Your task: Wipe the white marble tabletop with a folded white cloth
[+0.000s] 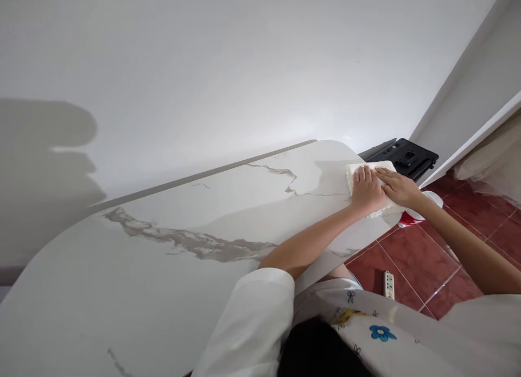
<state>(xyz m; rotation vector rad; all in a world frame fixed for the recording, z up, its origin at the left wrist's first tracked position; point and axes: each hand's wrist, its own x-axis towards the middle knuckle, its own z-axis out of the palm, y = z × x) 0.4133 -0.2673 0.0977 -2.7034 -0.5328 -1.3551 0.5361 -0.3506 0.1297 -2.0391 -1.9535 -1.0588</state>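
Down flat with the left hand (368,191), fingers close together, bearing on a folded white cloth (385,207). Right alongside with the right hand (401,188), fingers stretched out and laid on the same cloth; hard to tell whether touching the left. Over at the rounded far-right end of the marble-patterned tabletop (142,290), cloth and all. Looks soft, light and limp, likely to bunch if pushed from one edge, with nothing fragile about it; best held under spread palms or gathered by a loose border. Rumpled and faintly textured along that border. Smooth and pale beneath, probably slick, streaked with grey-brown veining. Farther out, beyond the table's end, a boxy black plastic case (411,154). Below, glossy red floor tiles (407,257) with pale joints, and on them a slim white power strip (389,284).
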